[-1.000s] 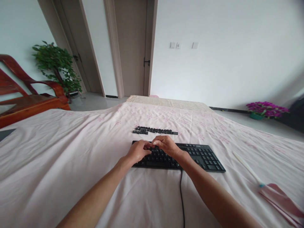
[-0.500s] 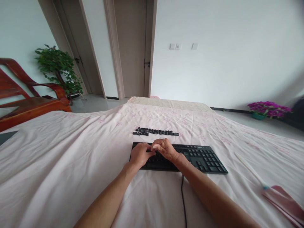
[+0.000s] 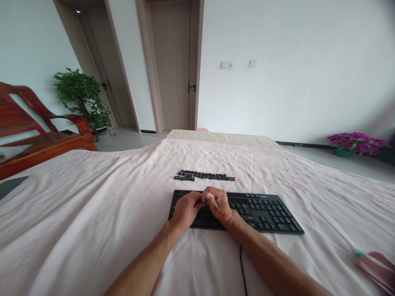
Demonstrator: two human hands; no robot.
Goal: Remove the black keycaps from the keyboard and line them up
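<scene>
A black keyboard [image 3: 267, 211] lies on the pink-white cloth, its cable running toward me. Over its left half, my left hand [image 3: 185, 209] is closed, thumb and fingertips drawn together low above the keys. Right beside it, my right hand [image 3: 217, 203] is curled tight, its fingers meeting the left fingertips. Whatever sits between the fingers of either hand is too hidden to make out. Just beyond the keyboard, several loose black keycaps [image 3: 212, 176] lie in uneven rows. Part of the keyboard's left side is covered by my hands.
A pale stick with a pink flap [image 3: 375, 267] rests on the cloth [image 3: 92, 230] at the right. A dark flat object [image 3: 12, 185] shows at the left edge. Beyond are a wooden chair [image 3: 70, 139], a leafy plant [image 3: 82, 96], doors and purple flowers [image 3: 358, 143].
The view has shifted slightly, so everything sits a little lower. My right hand has turned and curled more upright; both hands stay together over the keyboard's left half.
</scene>
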